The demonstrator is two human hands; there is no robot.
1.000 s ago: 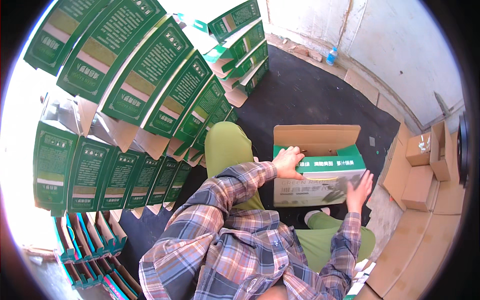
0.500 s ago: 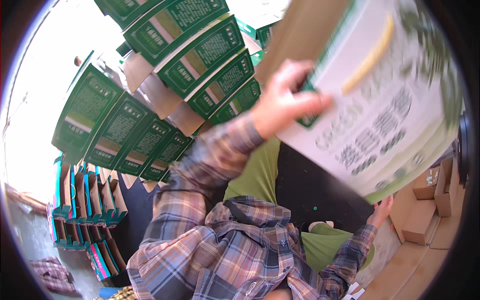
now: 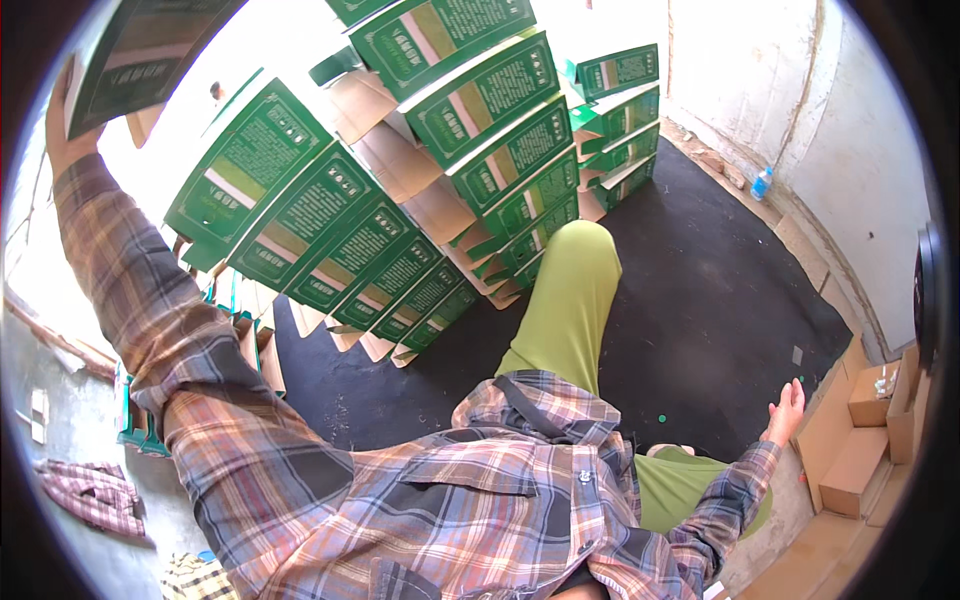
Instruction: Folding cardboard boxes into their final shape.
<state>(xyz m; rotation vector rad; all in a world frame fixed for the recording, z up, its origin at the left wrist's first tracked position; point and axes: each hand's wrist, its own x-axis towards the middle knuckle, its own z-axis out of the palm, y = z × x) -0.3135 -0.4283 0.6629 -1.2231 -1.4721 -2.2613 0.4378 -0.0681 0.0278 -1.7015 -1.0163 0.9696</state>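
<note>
At the upper left, my left hand (image 3: 72, 130) is raised with its arm stretched out, holding a dark green printed carton (image 3: 145, 65) by its lower edge. Just to the right of that carton rise the stacks of similar green cartons (image 3: 318, 235), with tan inner flaps hanging from several of them. My right hand (image 3: 786, 413) is low on the right, beside my knee and close to the brown cardboard boxes. It holds nothing, and its fingers are loosely extended.
A second, smaller stack of green cartons (image 3: 622, 120) stands farther back. Black matting (image 3: 720, 290) covers the floor. Brown cardboard boxes (image 3: 855, 470) line the right side. A blue bottle (image 3: 762, 183) stands by the wall. Plaid cloth (image 3: 95, 497) lies at the left.
My left hand has swung from the centre right to the far upper left with the carton. My right hand has come away from the carton's lower corner. The view has shifted.
</note>
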